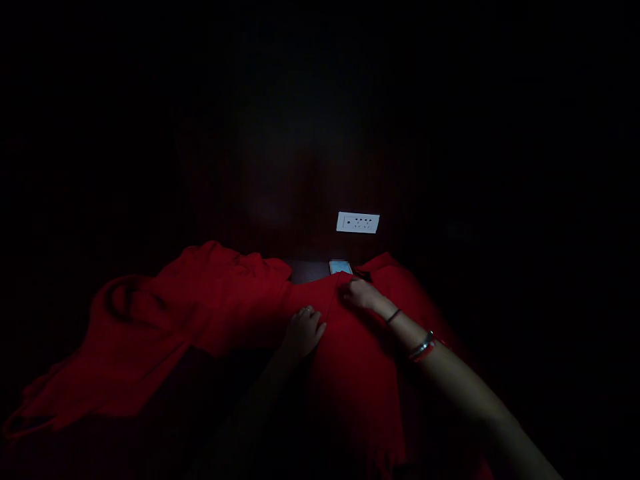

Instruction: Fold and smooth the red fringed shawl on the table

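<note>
A large red cloth (253,297) is spread across the dark surface, bunched up on the left. Its lower left end narrows to a thin loop, and the end nearest me looks fringed. My left hand (303,330) rests flat on the cloth near the middle, fingers stretched out. Just beyond it to the right, my right hand (362,295) is closed over the cloth near a folded edge, fingers curled as if pinching it. A dark band and bracelets circle my right wrist and forearm. Deep shadow hides most of my left forearm.
A white socket panel (358,223) is fixed on the dark upright surface behind the cloth. Below it, a small pale blue-white flat item (341,267) lies partly behind the cloth. Everything around is nearly black.
</note>
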`<action>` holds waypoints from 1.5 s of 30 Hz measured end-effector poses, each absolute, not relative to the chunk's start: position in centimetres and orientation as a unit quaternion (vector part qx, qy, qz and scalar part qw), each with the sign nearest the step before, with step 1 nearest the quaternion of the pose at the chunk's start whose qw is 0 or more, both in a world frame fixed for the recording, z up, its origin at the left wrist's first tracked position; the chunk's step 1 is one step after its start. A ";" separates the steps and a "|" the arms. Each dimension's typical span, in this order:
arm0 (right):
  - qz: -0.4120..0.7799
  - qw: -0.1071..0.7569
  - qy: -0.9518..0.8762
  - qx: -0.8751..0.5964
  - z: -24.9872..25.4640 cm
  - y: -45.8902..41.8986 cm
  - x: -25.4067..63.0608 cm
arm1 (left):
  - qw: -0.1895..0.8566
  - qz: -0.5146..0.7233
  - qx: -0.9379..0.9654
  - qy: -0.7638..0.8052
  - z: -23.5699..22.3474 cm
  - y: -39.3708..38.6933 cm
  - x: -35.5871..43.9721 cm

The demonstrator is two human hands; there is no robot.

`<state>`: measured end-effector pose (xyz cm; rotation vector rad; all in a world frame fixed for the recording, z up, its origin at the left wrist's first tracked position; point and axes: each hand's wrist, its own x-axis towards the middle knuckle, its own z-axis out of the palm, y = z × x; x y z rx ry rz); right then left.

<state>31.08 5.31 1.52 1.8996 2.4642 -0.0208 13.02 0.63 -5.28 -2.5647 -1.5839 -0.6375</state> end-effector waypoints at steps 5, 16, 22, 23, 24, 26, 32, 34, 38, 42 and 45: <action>-0.041 -0.002 0.860 0.508 -1.9 -3.3 30.8 | -0.055 -0.195 -0.827 -0.524 -5.4 0.3 12.9; 0.029 -0.152 0.839 0.522 -2.9 -5.5 30.4 | -0.276 -0.237 -0.762 -0.535 -3.8 -1.9 13.4; 0.032 -0.208 0.841 0.499 -1.7 -6.3 30.5 | -0.263 -0.272 -0.744 -0.551 -2.9 -2.3 12.4; 0.023 -0.185 0.851 0.491 -1.9 -6.4 30.5 | -0.233 -0.252 -0.755 -0.559 -3.2 -2.6 12.2; 0.014 -0.156 0.861 0.485 -2.2 -6.4 30.5 | -0.202 -0.226 -0.767 -0.566 -3.5 -3.0 12.0; -0.006 -0.100 0.875 0.473 -2.6 -6.3 30.6 | -0.155 -0.178 -0.782 -0.576 -4.0 -3.8 11.7; 0.026 -0.098 0.842 0.530 -0.4 -3.8 31.9 | -0.064 -0.134 -0.782 -0.605 -3.1 -4.5 11.9; 0.049 -0.087 0.800 0.592 1.1 -2.3 32.6 | -0.009 -0.129 -0.799 -0.587 -2.7 -3.8 12.4; 0.063 -0.052 0.733 0.676 2.9 0.9 33.9 | 0.029 -0.168 -0.846 -0.505 -3.5 -1.2 13.7; 0.068 -0.035 0.705 0.705 2.7 3.6 34.7 | -0.018 -0.177 -0.862 -0.474 -4.8 2.1 15.2; 0.069 -0.026 0.691 0.719 2.0 4.9 35.0 | -0.047 -0.189 -0.851 -0.488 -4.4 5.1 16.3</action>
